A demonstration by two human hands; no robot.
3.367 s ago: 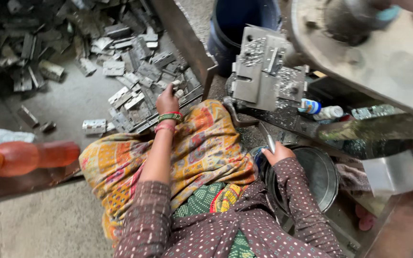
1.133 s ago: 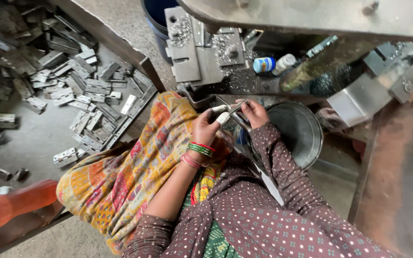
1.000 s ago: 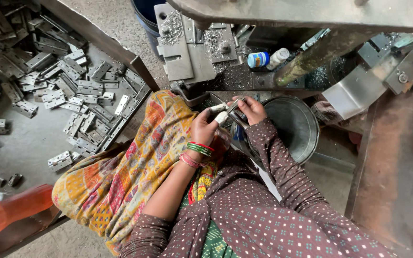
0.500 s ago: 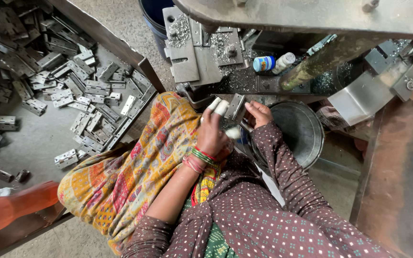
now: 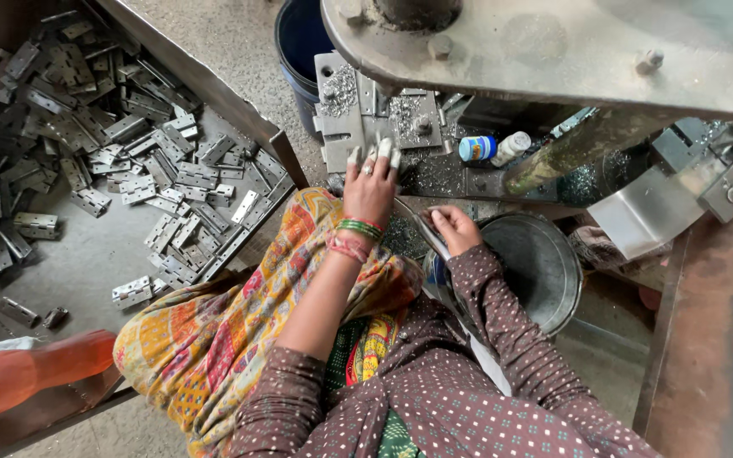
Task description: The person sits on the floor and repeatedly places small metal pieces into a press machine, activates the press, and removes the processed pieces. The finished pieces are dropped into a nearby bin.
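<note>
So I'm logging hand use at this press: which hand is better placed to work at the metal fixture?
Probably the left hand: its fingertips already reach the metal fixture. The right hand sits lower, by the metal bowl.

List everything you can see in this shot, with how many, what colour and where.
Hinges: many, grey metal, heaped in the tray at left.
Tray: one, grey metal, left side.
Machine plate: one, grey, strewn with metal shavings, centre top.
Machine arm: one, grey, across the top.
Bucket: one, dark blue, top centre.
Small bottle: one, blue and white, lying on the machine bed.
Bowl: one, grey metal, right of the lap.
Plastic bottle: one, orange, lower left.
Left hand: bangled wrist, fingertips on the machine plate; whether it holds a part cannot be told.
Right hand: at the bowl rim, pinching a thin metal strip.
</note>
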